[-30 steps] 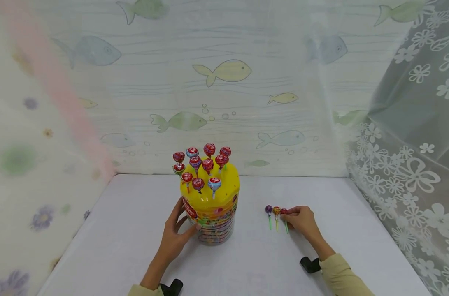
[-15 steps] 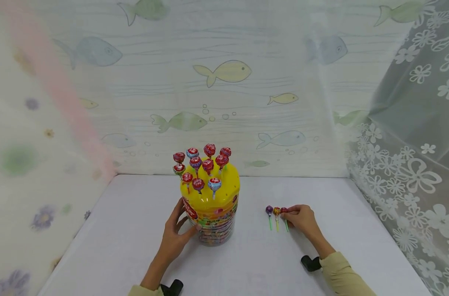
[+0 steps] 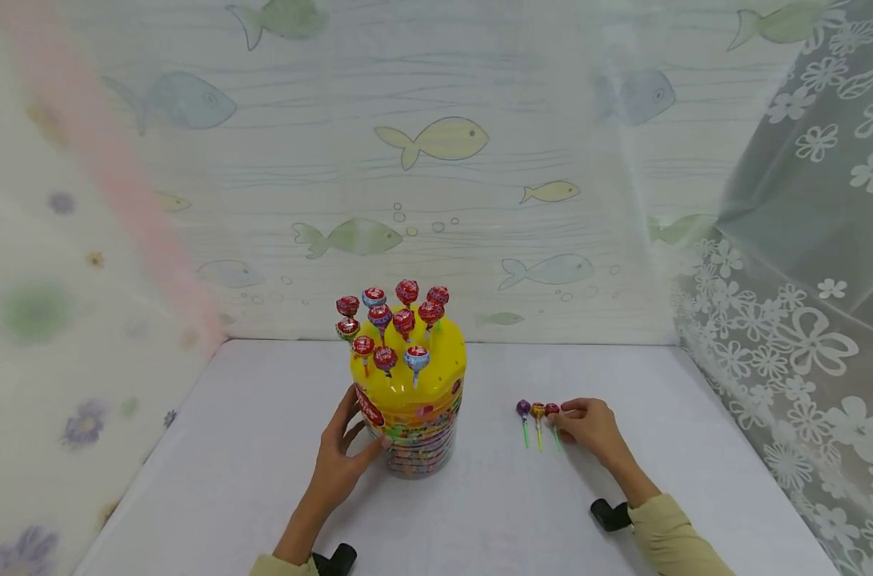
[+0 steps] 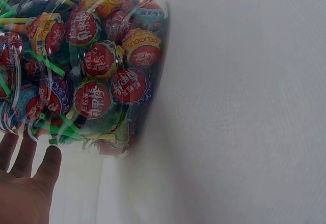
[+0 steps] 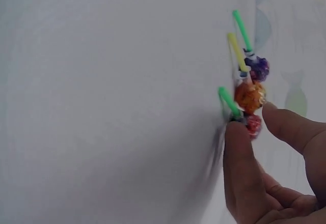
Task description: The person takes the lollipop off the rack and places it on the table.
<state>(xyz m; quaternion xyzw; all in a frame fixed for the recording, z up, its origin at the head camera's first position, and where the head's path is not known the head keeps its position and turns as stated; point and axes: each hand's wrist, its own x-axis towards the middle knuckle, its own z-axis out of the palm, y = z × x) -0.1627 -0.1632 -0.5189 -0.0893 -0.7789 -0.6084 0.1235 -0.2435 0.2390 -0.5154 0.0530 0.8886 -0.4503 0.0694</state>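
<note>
A clear ribbed tub of lollipops with a yellow lid stands on the white table. Several wrapped lollipops stick up from the lid. My left hand holds the tub's left side, thumb in front and fingers farther back; the left wrist view shows fingertips against the clear wall. To the right, a purple, an orange-yellow and a red lollipop lie side by side. My right hand is at the red one, thumb and index finger apart on either side of its head.
White cloth covers the table. A fish-print curtain hangs behind it, with a lace-flower curtain along the right. Black wrist devices sit below both hands.
My right hand has shifted slightly right, its fingers loosening from the red lollipop, which now lies in the row. The left hand and tub have not moved.
</note>
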